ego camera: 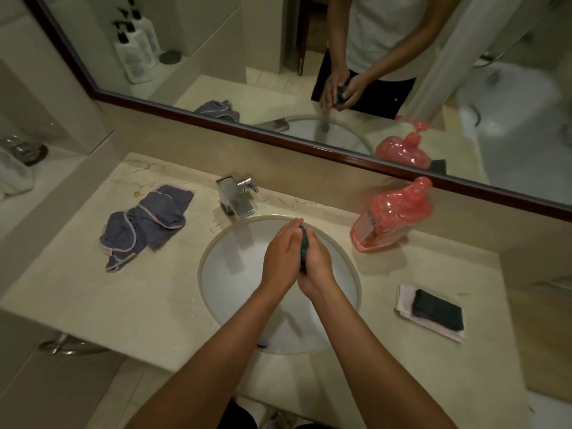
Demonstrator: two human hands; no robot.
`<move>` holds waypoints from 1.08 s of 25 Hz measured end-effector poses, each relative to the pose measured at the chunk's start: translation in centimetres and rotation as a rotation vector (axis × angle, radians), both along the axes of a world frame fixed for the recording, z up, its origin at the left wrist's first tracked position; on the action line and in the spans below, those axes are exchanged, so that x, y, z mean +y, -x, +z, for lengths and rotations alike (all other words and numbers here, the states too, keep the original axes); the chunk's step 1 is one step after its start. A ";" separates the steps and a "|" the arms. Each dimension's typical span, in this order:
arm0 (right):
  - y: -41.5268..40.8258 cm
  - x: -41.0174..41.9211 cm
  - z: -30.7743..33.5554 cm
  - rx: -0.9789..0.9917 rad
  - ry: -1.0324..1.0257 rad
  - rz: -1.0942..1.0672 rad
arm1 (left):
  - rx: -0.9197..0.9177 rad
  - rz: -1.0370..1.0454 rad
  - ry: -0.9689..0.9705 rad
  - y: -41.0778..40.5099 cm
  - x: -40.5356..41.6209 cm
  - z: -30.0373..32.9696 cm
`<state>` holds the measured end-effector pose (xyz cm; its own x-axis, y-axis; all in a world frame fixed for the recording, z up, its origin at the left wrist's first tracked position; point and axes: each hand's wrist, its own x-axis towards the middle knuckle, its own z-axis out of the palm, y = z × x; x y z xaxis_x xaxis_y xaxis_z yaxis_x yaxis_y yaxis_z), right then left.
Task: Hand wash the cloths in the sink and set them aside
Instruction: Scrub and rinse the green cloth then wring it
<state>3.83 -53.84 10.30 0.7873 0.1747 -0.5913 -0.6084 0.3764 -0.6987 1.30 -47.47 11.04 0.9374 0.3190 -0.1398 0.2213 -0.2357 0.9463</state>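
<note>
A small dark green cloth (303, 246) is squeezed between my two hands above the white sink (235, 286). My left hand (283, 253) presses flat against its left side, fingers fairly straight. My right hand (317, 263) curls round the cloth from the right. Most of the cloth is hidden between the palms. Crumpled grey-blue cloths with pale trim (147, 222) lie on the counter left of the sink. Two folded cloths, a dark one (438, 309) on a pale pink one (405, 300), lie on the counter to the right.
A chrome tap (236, 196) stands behind the basin. A pink pump bottle (391, 216) stands at the back right. A wood-framed mirror (309, 144) runs along the wall. The marble counter (93, 289) ends at a front edge near me. A shelf at left holds glasses (21, 150).
</note>
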 end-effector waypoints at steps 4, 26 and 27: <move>0.8 0.0 2.5 0.040 0.071 -0.020 | 0.036 0.061 0.280 0.7 -0.2 2.0; 1.3 7.8 3.3 -0.176 0.540 -0.252 | 0.173 -0.187 0.377 0.0 6.8 1.7; 1.5 7.9 3.3 -0.180 0.553 -0.253 | 0.174 -0.180 0.385 0.0 6.8 1.6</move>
